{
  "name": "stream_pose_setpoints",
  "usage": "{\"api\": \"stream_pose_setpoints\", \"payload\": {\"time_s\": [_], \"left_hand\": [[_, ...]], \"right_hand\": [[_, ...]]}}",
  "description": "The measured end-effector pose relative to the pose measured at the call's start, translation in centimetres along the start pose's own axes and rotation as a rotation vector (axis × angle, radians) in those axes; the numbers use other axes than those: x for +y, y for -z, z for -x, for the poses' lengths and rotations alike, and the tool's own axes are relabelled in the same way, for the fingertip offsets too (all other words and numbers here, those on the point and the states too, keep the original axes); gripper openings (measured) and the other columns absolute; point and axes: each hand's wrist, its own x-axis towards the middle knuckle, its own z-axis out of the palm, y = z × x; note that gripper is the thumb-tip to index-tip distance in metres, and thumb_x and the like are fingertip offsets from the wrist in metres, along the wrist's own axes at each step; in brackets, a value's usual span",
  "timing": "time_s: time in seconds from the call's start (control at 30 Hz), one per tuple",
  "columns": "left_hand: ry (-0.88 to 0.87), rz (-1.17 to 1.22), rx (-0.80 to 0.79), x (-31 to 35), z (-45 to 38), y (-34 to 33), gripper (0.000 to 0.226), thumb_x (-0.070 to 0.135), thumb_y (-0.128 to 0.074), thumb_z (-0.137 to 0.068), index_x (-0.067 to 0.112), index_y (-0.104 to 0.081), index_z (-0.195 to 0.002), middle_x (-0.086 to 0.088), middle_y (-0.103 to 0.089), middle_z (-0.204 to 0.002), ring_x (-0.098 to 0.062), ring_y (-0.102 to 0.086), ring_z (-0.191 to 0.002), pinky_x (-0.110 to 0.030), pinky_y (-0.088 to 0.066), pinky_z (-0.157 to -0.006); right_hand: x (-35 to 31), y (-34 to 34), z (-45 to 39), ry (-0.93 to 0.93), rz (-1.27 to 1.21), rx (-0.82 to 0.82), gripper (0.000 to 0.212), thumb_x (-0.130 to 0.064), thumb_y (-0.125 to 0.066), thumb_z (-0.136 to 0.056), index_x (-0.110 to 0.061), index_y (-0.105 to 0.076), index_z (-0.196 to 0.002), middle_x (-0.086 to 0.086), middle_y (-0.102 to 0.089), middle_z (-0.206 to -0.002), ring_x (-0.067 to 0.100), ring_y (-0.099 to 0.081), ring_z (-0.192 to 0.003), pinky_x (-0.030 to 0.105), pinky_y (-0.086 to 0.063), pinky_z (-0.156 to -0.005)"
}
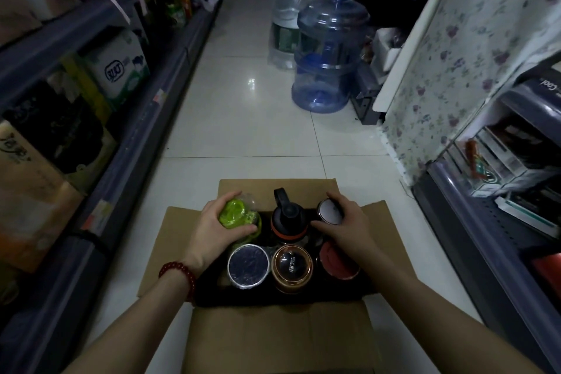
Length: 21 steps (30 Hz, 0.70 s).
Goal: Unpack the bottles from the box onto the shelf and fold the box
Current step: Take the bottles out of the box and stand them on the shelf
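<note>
Head view looks down on an open cardboard box [282, 340] standing on the white tiled floor [243, 130] of a narrow aisle, its four flaps folded outward. Six bottles stand upright inside, in two rows of three. In the far row, the left hand [212, 231] is wrapped over the cap of the green bottle [238, 215], fingers curled round it, and the right hand [346, 228] is clamped on the silver-lidded bottle [329, 211] at the far right. Between them stands a black bottle with a carry loop [287, 218], untouched. The near row holds a dark-lidded bottle [248, 266], a copper-rimmed bottle [291, 267] and a red-capped bottle [337, 261], the last partly hidden by the right wrist.

No bottle looks lifted yet, so unpacking seems barely begun. Both should come straight up to clear their neighbours and the box walls, gripped by the body below the cap rather than the lid alone if the lids feel loose. Shelving [151, 94] runs along the left, a lower shelf unit [498, 222] stands on the right, and water jugs [328, 55] sit farther down the aisle.
</note>
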Motion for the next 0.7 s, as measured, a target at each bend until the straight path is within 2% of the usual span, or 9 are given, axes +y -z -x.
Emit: {"api": "stream_pose_setpoints", "payload": {"time_s": [0.07,0.17,0.23,0.3,0.43,0.57,0.7], "left_hand": [[0.001,-0.009,-0.037,-0.1,-0.1,0.4,0.082,0.029,-0.089,-0.054,0.039,-0.052,-0.126,0.001,-0.053,-0.123,-0.016,-0.053,-0.113,-0.033,-0.046,-0.098],[0.007,-0.083,-0.172,0.1,-0.1,1.3,0.091,0.031,-0.091,-0.049,0.046,-0.047,-0.127,0.004,-0.051,-0.124,-0.015,-0.053,-0.111,-0.038,-0.048,-0.098],[-0.004,-0.149,-0.192,0.4,-0.1,1.5,0.093,0.035,-0.091,-0.046,0.047,-0.046,-0.127,0.004,-0.053,-0.123,-0.014,-0.054,-0.110,-0.038,-0.048,-0.097],[-0.015,-0.206,-0.145,0.9,-0.1,1.5,0.091,0.039,-0.090,-0.047,0.041,-0.048,-0.128,0.004,-0.056,-0.121,-0.014,-0.054,-0.108,-0.036,-0.049,-0.096],[-0.006,-0.255,-0.017,3.4,0.1,1.7,0.087,0.039,-0.090,-0.051,0.030,-0.052,-0.129,0.002,-0.059,-0.117,-0.015,-0.054,-0.106,-0.034,-0.048,-0.094],[0.013,-0.216,0.071,9.1,0.0,3.3,0.087,0.040,-0.090,-0.049,0.032,-0.052,-0.126,0.008,-0.058,-0.110,-0.010,-0.052,-0.101,-0.026,-0.044,-0.092],[0.033,-0.137,0.086,17.4,0.0,6.3,0.089,0.041,-0.091,-0.044,0.039,-0.048,-0.122,0.009,-0.057,-0.106,-0.010,-0.054,-0.097,-0.021,-0.040,-0.085]], "right_hand": [[0.2,0.0,0.1,-0.005,-0.026,0.031,0.076,-0.027,-0.083,-0.070,-0.019,-0.048,-0.138,0.003,-0.054,-0.132,0.017,-0.048,-0.123,0.031,-0.040,-0.102],[0.2,0.0,0.4,-0.012,-0.067,0.066,0.078,-0.030,-0.083,-0.069,-0.018,-0.049,-0.138,0.002,-0.055,-0.135,0.017,-0.049,-0.126,0.033,-0.041,-0.106],[-0.1,0.1,0.7,-0.005,-0.069,0.101,0.077,-0.031,-0.083,-0.070,-0.016,-0.049,-0.138,0.002,-0.056,-0.134,0.016,-0.050,-0.125,0.028,-0.041,-0.104],[-0.5,0.4,1.1,0.009,-0.042,0.153,0.075,-0.032,-0.082,-0.071,-0.016,-0.050,-0.137,0.001,-0.058,-0.132,0.014,-0.051,-0.123,0.021,-0.038,-0.098],[-2.7,2.2,1.8,0.004,-0.054,0.184,0.076,-0.034,-0.080,-0.073,-0.018,-0.046,-0.140,-0.001,-0.055,-0.134,0.014,-0.050,-0.125,0.022,-0.039,-0.098],[-7.5,5.7,1.8,-0.052,-0.037,0.188,0.087,-0.038,-0.078,-0.071,-0.021,-0.036,-0.145,0.002,-0.048,-0.143,0.019,-0.043,-0.132,0.030,-0.037,-0.107],[-14.6,10.6,2.5,-0.075,-0.043,0.191,0.087,-0.038,-0.082,-0.067,-0.025,-0.036,-0.140,0.005,-0.057,-0.129,0.021,-0.052,-0.121,0.031,-0.042,-0.102]]}}
